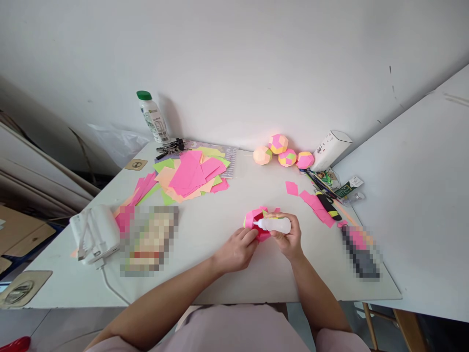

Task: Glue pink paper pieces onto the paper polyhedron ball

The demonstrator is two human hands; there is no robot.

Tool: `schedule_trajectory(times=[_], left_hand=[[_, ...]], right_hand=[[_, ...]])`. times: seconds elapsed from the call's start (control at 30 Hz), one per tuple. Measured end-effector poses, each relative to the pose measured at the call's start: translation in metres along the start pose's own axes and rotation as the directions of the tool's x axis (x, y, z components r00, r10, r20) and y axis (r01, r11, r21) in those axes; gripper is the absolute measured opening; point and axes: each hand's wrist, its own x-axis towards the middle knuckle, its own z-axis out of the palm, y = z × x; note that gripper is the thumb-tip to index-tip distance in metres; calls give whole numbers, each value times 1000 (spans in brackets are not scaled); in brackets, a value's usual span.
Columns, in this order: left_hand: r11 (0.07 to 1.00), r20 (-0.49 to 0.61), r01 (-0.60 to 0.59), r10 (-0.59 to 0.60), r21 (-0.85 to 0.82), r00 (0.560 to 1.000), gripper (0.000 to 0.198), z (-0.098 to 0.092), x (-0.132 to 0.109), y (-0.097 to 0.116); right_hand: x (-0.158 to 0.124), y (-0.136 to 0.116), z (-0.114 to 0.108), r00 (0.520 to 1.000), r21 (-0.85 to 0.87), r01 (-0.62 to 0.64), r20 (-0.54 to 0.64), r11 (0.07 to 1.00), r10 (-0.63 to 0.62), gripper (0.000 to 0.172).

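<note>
Both hands: left (237, 249) steadies paper ball (256, 221), right (289, 237) grips glue bottle (274, 225).

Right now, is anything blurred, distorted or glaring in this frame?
Head view: two pixelated patches, one left of the hands, one at the table's right edge; wide-angle bending of the table edges; soft, even light, a faint shadow behind the bottle; no glare.

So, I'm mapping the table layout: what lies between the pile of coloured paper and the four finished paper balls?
In the head view, only bare white table separates the paper pile from the paper balls; the pile's clear sheet edge reaches toward them.
</note>
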Motion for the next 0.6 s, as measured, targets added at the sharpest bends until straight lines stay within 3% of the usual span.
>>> schedule_trajectory(times=[0.6], left_hand=[[998, -13, -27, 27, 56, 1000, 26, -2, 2, 1]], right_hand=[[0, 4, -1, 1000, 5, 17, 3, 1000, -17, 33]])
